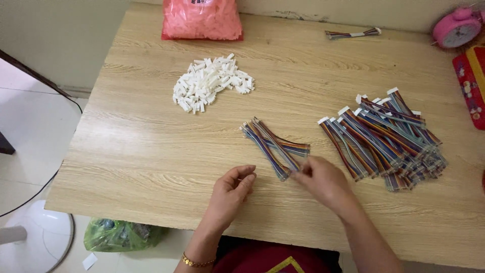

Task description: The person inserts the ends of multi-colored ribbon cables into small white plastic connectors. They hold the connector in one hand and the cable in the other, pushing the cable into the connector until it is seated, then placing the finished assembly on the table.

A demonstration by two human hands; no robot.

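Observation:
My right hand [323, 182] pinches the near end of a multicoloured ribbon cable in a small loose bunch of cables [275, 144] at the table's middle. My left hand [233, 189] hovers just left of it, thumb and fingers curled together, and I cannot make out anything in it. A pile of small white plastic connectors [212, 82] lies further back on the left. A larger stack of ribbon cables with white connectors fitted [386, 136] lies to the right.
The wooden table [151, 151] also carries a pink bag of parts [202, 20] at the back, one lone cable [352, 34], a pink alarm clock [457, 28] and a red item [472, 86] at the right edge. A green bag [118, 235] and a fan base [38, 237] are on the floor.

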